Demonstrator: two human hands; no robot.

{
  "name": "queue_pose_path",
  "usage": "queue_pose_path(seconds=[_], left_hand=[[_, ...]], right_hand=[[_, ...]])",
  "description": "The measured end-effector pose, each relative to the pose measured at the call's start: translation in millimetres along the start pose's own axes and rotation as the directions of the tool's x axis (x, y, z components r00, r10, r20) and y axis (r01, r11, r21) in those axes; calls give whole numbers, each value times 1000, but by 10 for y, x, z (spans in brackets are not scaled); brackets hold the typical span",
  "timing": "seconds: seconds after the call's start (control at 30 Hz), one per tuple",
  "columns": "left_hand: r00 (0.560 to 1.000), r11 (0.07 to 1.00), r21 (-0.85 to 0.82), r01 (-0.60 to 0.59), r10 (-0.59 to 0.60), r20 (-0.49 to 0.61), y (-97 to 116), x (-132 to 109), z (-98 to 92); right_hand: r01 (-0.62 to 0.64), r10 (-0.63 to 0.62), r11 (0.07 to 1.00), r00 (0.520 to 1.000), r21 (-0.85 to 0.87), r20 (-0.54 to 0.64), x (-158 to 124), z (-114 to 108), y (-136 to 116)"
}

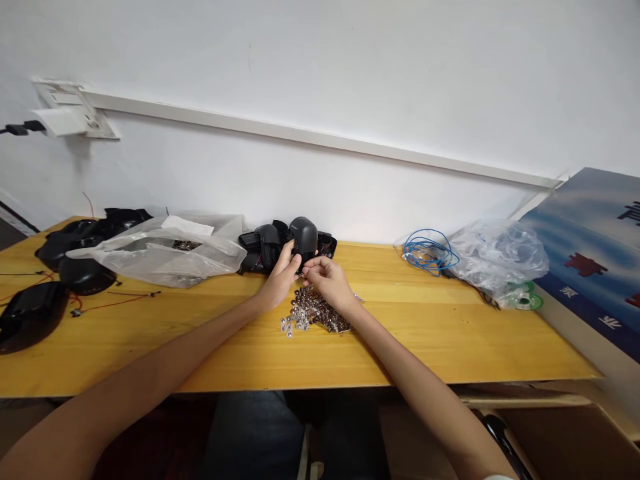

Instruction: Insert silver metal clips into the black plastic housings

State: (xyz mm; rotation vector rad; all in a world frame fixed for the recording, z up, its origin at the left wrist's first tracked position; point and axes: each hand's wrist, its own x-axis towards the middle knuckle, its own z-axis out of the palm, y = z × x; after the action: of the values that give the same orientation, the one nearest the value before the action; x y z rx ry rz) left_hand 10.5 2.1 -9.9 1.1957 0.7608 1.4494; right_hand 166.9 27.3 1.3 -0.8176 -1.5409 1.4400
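Over a yellow wooden tabletop [440,340], the left hand [281,275] curls its fingers around a black plastic housing [303,238], while the right hand [326,280] presses its fingertips together at the housing's lower edge, pinching something too small to tell. A heap of small metal fittings [310,310] lies just below both hands

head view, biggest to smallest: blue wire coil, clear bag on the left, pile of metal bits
1. Clear plastic bag, clearly largest.
2. Pile of small metal fittings and blue wire coil: close in apparent size, and the pile sits nearer the camera, so I can't rank these two.
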Motion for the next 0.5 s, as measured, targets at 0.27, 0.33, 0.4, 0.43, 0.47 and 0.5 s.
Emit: queue_pose_path(seconds=[0.27, 0.33, 0.4, 0.43, 0.47, 0.5], left_hand=[[999, 998, -44, -42, 41, -15, -13, -18, 0], [999, 998, -56, -35, 34, -18, -5, -27, 15], [999, 997, -74, -28, 26, -27, -7, -31, 23], [999, 996, -83, -27, 24, -34, -14, -32, 22], [999, 996, -90, -24, 21, -38, -23, -31, 19], [999, 995, -95, -20, 16, -40, -34, -30, 14]], right_hand=[[-5, 1, 998, 998, -61, -69, -26, 31, 15], [-1, -5, 996, 998, -94, -62, -38, 33, 9], [15, -23, 990, 998, -141, -55, -53, 36, 3], [28, -37, 986, 998, -167, -53, -61, 38, 2], [40, -51, 981, 997, -192, -54, -66, 39, 3], [50, -63, 976, 996, -210, -57, -69, 40, 7]])
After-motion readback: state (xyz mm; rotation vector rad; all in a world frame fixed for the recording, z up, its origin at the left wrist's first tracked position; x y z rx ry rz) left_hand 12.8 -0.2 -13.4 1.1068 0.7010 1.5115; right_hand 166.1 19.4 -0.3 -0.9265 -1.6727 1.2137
